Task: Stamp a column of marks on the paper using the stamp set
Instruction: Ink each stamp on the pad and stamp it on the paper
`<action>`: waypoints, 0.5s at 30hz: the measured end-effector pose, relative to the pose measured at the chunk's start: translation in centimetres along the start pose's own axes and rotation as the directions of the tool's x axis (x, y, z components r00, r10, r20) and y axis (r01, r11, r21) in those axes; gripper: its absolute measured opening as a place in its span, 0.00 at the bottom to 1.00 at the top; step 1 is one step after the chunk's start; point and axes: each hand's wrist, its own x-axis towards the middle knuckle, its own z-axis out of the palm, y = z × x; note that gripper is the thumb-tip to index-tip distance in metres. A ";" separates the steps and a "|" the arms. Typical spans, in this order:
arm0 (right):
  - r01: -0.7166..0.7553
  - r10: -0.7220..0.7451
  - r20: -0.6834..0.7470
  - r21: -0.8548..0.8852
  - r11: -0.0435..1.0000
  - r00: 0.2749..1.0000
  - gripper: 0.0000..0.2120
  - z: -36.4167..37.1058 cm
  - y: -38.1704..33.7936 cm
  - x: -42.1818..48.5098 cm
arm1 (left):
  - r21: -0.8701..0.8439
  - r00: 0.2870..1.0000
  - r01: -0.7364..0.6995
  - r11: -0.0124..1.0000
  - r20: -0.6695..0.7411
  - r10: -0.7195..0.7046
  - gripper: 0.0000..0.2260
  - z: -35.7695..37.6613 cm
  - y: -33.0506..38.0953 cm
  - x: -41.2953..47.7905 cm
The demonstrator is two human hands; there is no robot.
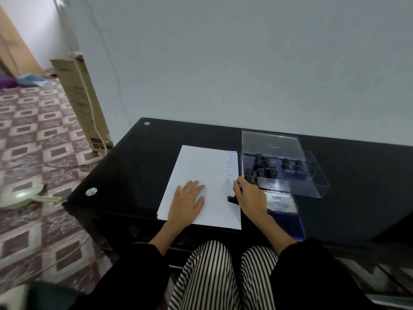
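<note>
Left hand [190, 198] lies flat on the paper [201, 166], fingers spread. Right hand [250, 198] grips a stamp [231, 199] at the paper's right edge, where marks [231, 162] run upward. Farther right is the clear box [317, 182] of stamps.

The paper [201, 173] is plain white, and a column of faint blue-violet marks [231, 163] runs down its three o'clock edge. Under it the table [125, 175] is glossy black, with silver round caps [91, 191] at nine and eleven o'clock. At two o'clock from the paper the box [272, 142] is clear and colourless, and the stamps [264, 168] inside it are black. The stamp [231, 199] held by the right hand [250, 195] is black too. At four o'clock the ink pad [290, 224] is deep blue-violet with a white label. At six o'clock the trousers [207, 276] have narrow black-and-white stripes, and the sleeves [134, 276] are black. At nine o'clock the floor [44, 142] shows maroon and beige nested squares, and the dustpan [22, 198] is pale green. The carton [82, 104] is tan and the wall [245, 63] pale grey.
</note>
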 end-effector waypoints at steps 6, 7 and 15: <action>0.031 -0.033 -0.012 -0.103 0.994 0.999 0.12 0.7 -0.5 0.5 | 0.015 1.000 0.004 1.000 -0.015 -0.004 0.36 0.2 -0.2 -0.1; 0.034 -0.036 -0.017 -0.114 0.993 0.999 0.12 0.8 -0.6 0.5 | 0.013 1.000 0.003 1.000 -0.019 -0.002 0.36 0.2 -0.1 -0.1; 0.042 -0.061 -0.098 -0.188 0.981 0.993 0.14 1.9 -0.8 0.8 | 0.009 1.000 0.004 1.000 -0.010 -0.004 0.32 0.0 0.0 -0.1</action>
